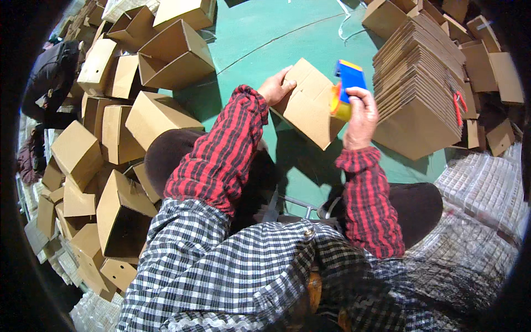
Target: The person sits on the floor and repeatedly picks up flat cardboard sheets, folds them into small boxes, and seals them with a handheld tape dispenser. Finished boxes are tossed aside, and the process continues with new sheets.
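My left hand [277, 88] grips the left edge of a cardboard box [312, 101], its thumb lying on the upper face. This box is tilted in front of my knees, above the green floor. In my right hand [361, 116] is a blue and orange tape dispenser [350, 83] with a yellowish roll of tape. The dispenser is held at the right side of the box; whether it touches the cardboard I cannot tell.
A tall stack of flattened cardboard boxes [415, 108] stands at the right, with red-handled scissors [459, 108] on it. Formed cardboard boxes [176, 58] are heaped at the left. Plastic-wrapped bundles [483, 186] lie at the lower right. A white strap [343, 20] lies on the green floor [257, 37].
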### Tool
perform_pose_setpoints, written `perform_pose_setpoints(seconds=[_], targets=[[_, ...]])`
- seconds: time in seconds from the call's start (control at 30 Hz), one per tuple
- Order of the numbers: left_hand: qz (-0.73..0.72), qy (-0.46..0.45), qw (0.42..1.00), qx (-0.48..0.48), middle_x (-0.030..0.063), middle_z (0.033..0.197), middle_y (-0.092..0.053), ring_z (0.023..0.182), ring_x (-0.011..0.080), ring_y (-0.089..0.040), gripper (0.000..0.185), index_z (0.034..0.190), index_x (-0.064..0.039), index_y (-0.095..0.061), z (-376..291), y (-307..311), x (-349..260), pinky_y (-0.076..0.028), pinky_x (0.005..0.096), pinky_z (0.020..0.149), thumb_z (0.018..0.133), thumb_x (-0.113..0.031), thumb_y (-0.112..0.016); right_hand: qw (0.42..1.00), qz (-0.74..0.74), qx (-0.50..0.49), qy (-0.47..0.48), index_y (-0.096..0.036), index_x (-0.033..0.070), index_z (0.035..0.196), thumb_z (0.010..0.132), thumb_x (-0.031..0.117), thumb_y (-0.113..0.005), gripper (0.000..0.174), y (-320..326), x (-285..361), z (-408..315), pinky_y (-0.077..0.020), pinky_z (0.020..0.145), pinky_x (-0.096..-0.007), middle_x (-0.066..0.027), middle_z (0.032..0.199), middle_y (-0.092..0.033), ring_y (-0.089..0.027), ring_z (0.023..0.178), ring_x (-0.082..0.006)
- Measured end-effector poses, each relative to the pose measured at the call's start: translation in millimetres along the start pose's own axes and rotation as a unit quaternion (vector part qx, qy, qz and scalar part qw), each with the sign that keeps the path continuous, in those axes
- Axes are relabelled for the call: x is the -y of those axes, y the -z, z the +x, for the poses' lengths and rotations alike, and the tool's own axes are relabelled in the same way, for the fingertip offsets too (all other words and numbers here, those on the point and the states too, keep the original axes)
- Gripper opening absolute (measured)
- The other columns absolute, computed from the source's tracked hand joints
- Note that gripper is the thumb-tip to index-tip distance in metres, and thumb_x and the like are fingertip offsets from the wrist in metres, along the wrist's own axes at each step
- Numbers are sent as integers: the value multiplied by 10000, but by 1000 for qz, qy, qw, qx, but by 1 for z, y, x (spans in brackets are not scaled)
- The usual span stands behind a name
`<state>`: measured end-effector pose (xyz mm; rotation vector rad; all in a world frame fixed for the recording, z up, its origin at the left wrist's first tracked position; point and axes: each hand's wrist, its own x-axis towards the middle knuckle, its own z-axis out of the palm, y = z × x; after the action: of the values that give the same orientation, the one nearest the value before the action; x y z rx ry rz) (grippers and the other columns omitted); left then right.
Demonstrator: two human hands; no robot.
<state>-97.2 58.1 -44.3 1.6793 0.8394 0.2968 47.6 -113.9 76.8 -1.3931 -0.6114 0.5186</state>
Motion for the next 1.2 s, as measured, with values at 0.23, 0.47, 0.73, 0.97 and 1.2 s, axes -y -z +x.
perform_pose_setpoints(seconds=[0.23,0.47,0.73,0.97,1.2], targets=[[56,36,996,-64,246,1272,-589,1191,368,-567,608,1464,-87,-376,-22,-28,-8,-439,405,1004,938,-294,-601,993,42,23,106,-636,23,1040,946,39,-491,174,59,109,42,-455,912,-282,-46,1038,-622,-575,974,-120],[34,24,997,-69,250,1312,-559,1227,380,-540,596,1470,-78,-358,-29,-32,-1,-423,396,1029,955,-285,-576,973,220,12,-64,-645,36,1028,935,43,-546,137,7,75,36,-456,888,-263,-23,999,-631,-572,936,-100],[-262,61,948,-168,119,1094,-639,996,253,-616,680,1120,-37,-616,-16,12,-68,-497,420,883,958,-645,-358,943,275,112,-149,-561,40,1102,945,131,-583,183,13,75,36,-565,813,-304,-63,1024,-636,-649,942,-154],[-558,126,809,134,4,930,-677,808,137,-640,444,1064,-127,-658,-33,55,-129,-535,306,748,921,-539,-571,945,171,236,-150,-593,40,1034,906,122,-611,153,4,91,27,-488,718,-219,-14,938,-601,-590,810,-83],[-478,39,873,87,-69,784,-580,684,36,-513,148,947,-126,-652,-38,52,-119,-466,220,655,965,-267,-612,954,102,255,-121,-606,30,1124,908,137,-607,241,-9,102,23,-464,900,-268,-50,1070,-606,-578,982,-119]])
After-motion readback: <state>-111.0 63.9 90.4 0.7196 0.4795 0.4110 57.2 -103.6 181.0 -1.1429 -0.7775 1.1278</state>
